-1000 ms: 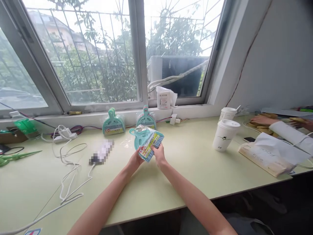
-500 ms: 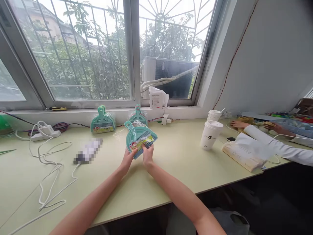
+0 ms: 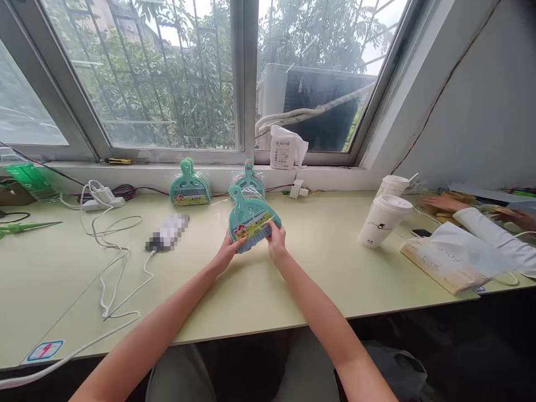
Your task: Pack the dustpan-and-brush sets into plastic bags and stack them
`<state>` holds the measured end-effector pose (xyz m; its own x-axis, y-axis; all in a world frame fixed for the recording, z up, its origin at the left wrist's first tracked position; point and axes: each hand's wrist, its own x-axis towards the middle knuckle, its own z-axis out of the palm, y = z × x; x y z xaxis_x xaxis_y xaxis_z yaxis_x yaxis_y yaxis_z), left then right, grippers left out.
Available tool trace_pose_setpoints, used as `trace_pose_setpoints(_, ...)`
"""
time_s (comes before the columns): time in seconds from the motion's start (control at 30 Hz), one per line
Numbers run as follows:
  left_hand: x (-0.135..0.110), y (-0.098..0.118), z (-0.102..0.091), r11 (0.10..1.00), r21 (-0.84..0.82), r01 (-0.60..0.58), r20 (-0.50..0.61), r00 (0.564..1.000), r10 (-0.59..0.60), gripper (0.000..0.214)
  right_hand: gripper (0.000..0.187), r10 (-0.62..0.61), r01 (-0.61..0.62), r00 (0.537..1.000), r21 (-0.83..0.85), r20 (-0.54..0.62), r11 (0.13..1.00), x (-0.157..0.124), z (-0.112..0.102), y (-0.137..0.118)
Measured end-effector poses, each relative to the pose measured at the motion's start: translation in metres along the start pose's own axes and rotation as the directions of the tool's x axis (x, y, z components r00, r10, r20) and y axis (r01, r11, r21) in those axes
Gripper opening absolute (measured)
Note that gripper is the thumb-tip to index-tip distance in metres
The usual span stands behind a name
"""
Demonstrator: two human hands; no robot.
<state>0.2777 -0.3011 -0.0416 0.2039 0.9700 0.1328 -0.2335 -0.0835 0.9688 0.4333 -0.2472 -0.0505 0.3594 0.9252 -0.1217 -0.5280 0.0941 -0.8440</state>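
A teal mini dustpan and brush set [image 3: 250, 216] in clear plastic wrap, with a yellow label, is held tilted above the table in front of me. My left hand [image 3: 228, 247] grips its lower left edge, thumb on the front. On the right side, my right hand [image 3: 276, 237] is closed on the edge by the label, fingers partly hidden behind. Just behind the held set stands another wrapped dustpan set [image 3: 248, 177], partly covered by it. A further stack of teal dustpan sets [image 3: 190, 185] leans against the wall below the window, left of it.
A blurred phone-like object [image 3: 167, 231] with a white cable [image 3: 121, 279] lies left. White paper cups [image 3: 383, 220] and a tissue pack [image 3: 444, 259] stand right. Beyond them, another person's sleeve [image 3: 481, 223] reaches over the table. A power strip [image 3: 103, 201] sits back left.
The camera view has tilted down and turned left. My right hand has slid from the set's lower edge up to its right side, showing more of the label.
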Motion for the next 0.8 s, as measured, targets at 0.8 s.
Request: trace_pose_setpoints(0.8,0.005,0.008,-0.02,0.987,-0.157,-0.024,0.151,0.987,0.048,0.051,0.031,0.013,-0.06,0.936,0.123,0.353,0.991,-0.032,0.015,-0.006)
